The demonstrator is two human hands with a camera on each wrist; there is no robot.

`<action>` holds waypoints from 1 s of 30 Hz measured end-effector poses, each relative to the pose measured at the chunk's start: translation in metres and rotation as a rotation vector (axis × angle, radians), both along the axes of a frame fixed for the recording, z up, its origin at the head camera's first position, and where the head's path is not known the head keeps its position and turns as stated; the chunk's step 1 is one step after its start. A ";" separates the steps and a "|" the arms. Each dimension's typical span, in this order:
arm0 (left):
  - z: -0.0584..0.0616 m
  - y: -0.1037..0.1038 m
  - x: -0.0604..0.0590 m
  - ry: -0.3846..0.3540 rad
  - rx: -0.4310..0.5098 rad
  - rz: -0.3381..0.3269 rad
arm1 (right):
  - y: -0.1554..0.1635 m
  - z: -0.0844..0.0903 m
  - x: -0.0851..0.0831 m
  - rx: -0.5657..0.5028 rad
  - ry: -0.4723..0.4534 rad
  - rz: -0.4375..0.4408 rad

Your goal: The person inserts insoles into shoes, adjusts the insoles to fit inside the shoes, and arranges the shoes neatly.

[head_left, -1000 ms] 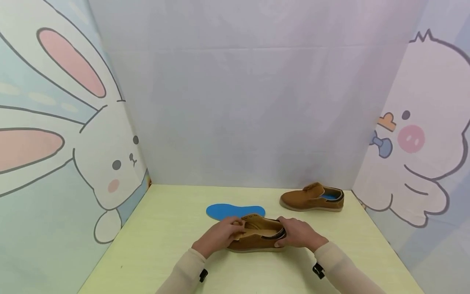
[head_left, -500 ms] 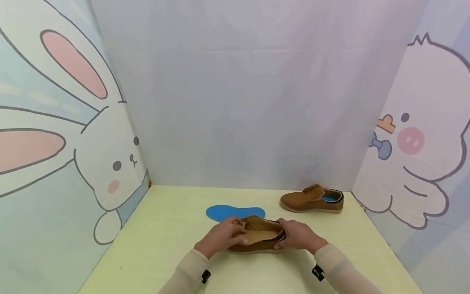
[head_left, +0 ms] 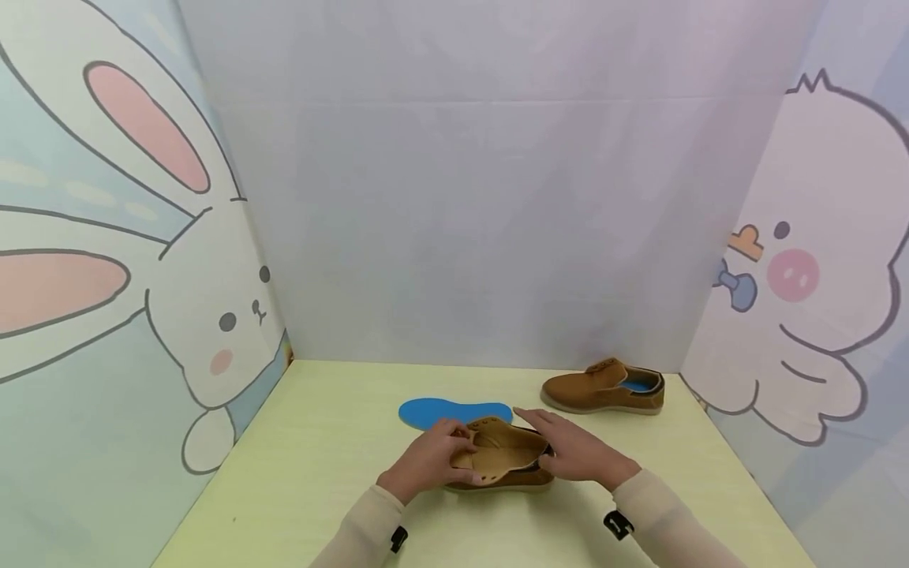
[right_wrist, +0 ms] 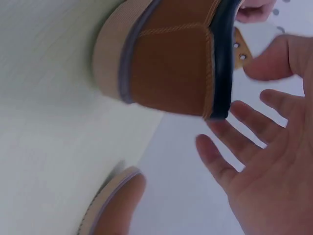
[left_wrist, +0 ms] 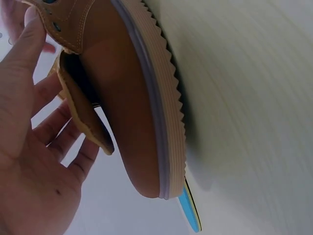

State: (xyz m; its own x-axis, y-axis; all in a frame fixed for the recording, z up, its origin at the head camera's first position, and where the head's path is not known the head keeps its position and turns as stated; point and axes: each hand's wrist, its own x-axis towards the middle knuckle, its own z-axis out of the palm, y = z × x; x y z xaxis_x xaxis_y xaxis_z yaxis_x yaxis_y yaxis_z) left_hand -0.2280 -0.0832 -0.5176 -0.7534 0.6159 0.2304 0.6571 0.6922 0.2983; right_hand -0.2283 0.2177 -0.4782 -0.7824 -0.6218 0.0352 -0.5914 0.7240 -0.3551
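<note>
At the near middle of the table (head_left: 312, 442), the left hand (head_left: 433, 457) grips the toe end of the near shoe (head_left: 507, 467), thumb and fingers pinching its tongue back, while the right hand (head_left: 571, 451) lies with fingers straight against the heel end, holding nothing. That shoe lies on its sole with its long axis running left to right, toe toward the left hand and heel toward the right. Just behind the toe lies 1 blue insole (head_left: 454, 411), parallel to the shoe and nearer the left hand; a second shoe (head_left: 604, 388) sits well apart at the back right.
</note>
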 end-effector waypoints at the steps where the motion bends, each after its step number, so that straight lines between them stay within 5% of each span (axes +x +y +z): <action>1: 0.000 -0.001 0.000 0.013 -0.002 -0.006 | -0.004 0.001 -0.001 -0.011 0.039 0.030; 5: -0.003 -0.001 0.000 0.069 -0.004 -0.037 | -0.019 -0.001 -0.004 0.033 0.185 0.117; 9: -0.008 0.000 0.000 0.078 0.004 -0.060 | -0.027 -0.007 -0.006 0.093 0.232 0.121; 20: -0.012 0.000 0.001 0.169 -0.025 -0.067 | -0.033 -0.015 -0.016 0.091 0.150 0.032; 30: -0.011 0.005 -0.002 0.087 -0.098 0.017 | -0.036 -0.024 -0.024 0.079 0.068 -0.065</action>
